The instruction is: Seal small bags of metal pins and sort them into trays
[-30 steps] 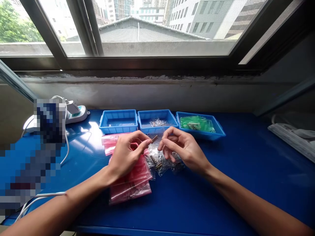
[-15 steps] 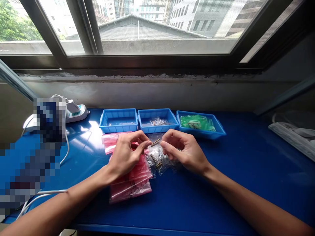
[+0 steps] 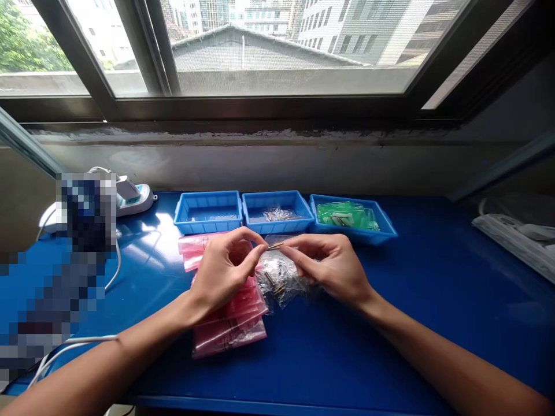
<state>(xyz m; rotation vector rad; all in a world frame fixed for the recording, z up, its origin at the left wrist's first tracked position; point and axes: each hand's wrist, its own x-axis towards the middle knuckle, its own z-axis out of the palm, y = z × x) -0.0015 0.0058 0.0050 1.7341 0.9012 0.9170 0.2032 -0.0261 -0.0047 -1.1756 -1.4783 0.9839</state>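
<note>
A short brass pin (image 3: 275, 246) lies level between my hands, its near end pinched in the fingertips of my left hand (image 3: 225, 271). The fingertips of my right hand (image 3: 329, 268) close on its other end. Below my right hand lies a clear plastic bag (image 3: 280, 283) holding several similar pins. Under my left wrist is a stack of pink plastic bags (image 3: 229, 341). My palms face each other, and neither hand touches the trays.
Blue plastic trays (image 3: 208, 228) (image 3: 277, 228) (image 3: 353, 234) stand in a row along the window wall on the blue bench (image 3: 411, 346), holding bags of parts. A pixelated object (image 3: 87, 214), a white cable (image 3: 78, 346) and a power strip (image 3: 515, 242) lie at the sides.
My right hand has moved left and its fingers have closed onto the pin's end. The left hand has barely moved.
</note>
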